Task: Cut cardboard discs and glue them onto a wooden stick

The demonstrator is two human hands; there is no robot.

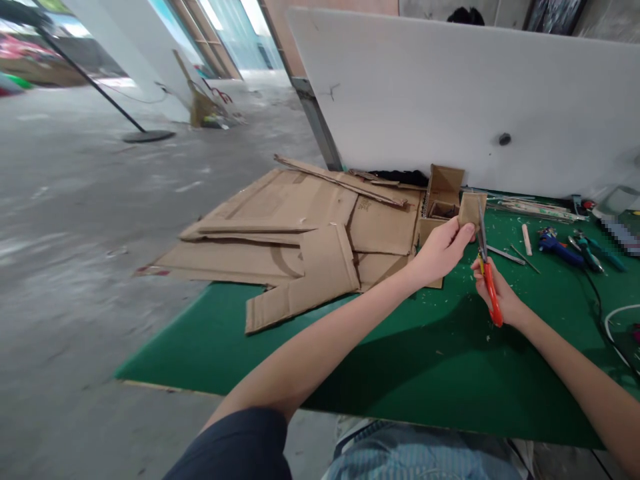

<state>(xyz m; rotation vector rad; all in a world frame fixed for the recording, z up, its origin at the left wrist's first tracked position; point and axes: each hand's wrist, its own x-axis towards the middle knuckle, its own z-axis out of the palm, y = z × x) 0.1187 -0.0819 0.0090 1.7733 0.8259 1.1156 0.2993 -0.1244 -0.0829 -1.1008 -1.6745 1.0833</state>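
Between the thumb and fingers of my left hand (444,248) is a small piece of cardboard (469,208), held up over the green table. My right hand (500,293) grips a pair of scissors (492,293) with orange-red handles. Their blades point upward and lie against the right side of the cardboard piece; whether the blades are apart I cannot tell. Just behind my left hand stands an open cardboard box (447,181). To the left of my left forearm lies an L-shaped cardboard cutting (320,270).
Flattened cardboard sheets (290,200) cover the table's back left and overhang its edge. At the right lie a blue glue gun (560,248), pliers (586,253) and thin strips (535,205). A white board (450,100) rises behind the green table (200,347).
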